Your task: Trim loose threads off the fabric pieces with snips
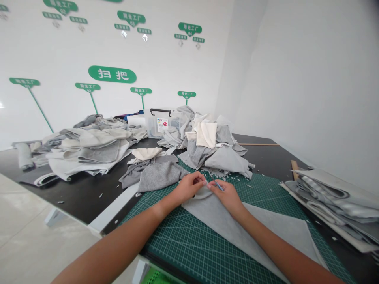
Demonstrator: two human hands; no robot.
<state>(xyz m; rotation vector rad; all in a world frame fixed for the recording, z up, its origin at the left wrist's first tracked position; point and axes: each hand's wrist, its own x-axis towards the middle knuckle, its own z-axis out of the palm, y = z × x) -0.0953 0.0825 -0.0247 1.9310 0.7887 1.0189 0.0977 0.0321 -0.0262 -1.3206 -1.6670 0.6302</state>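
Note:
On the green gridded cutting mat (pixel 189 240) lies a large piece of pale grey fabric (pixel 251 236), folded to a point near my hands. My right hand (pixel 226 197) pinches a small blue-handled seam ripper (pixel 219 185), its tip close to the fabric's rounded edge. My left hand (pixel 189 188) sits just beside it, fingers closed on that edge of the fabric. The two hands nearly touch at the fingertips, and they hide part of the fabric's edge.
Heaps of grey and cream fabric pieces cover the black table (pixel 83 193) beyond the mat. A clear plastic box with a black handle (pixel 160 122) stands among them. A stack of folded grey fabric (pixel 334 205) lies to the right. Small scraps are scattered about. White walls stand behind and right.

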